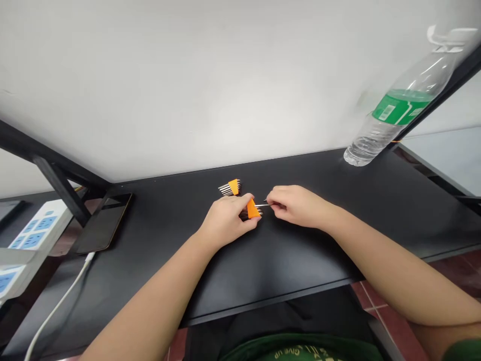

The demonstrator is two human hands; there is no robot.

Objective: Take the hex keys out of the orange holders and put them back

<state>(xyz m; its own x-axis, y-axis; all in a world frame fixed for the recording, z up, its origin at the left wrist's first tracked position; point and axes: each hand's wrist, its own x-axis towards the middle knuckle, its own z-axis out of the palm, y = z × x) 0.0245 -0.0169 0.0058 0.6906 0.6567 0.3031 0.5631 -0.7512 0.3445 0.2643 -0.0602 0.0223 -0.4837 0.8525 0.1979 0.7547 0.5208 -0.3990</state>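
My left hand [231, 218] is closed around an orange hex key holder [253, 208], with the short ends of several dark metal keys showing on its right side. My right hand [291, 204] pinches the end of a thin silver hex key [262, 205], whose other end meets the orange holder. Its bent tip is partly hidden by my right fingers. Just behind my left hand, a second orange holder [234, 187] with several silver hex keys lies on the black table [180, 220].
At the back right stands a large clear bottle [402, 108] with a green label. A phone [105, 223] lies at the left, joined to a white cable [62, 306]. Farther left is a white power strip [33, 240]. A pale wall [225, 90] rises behind the table.
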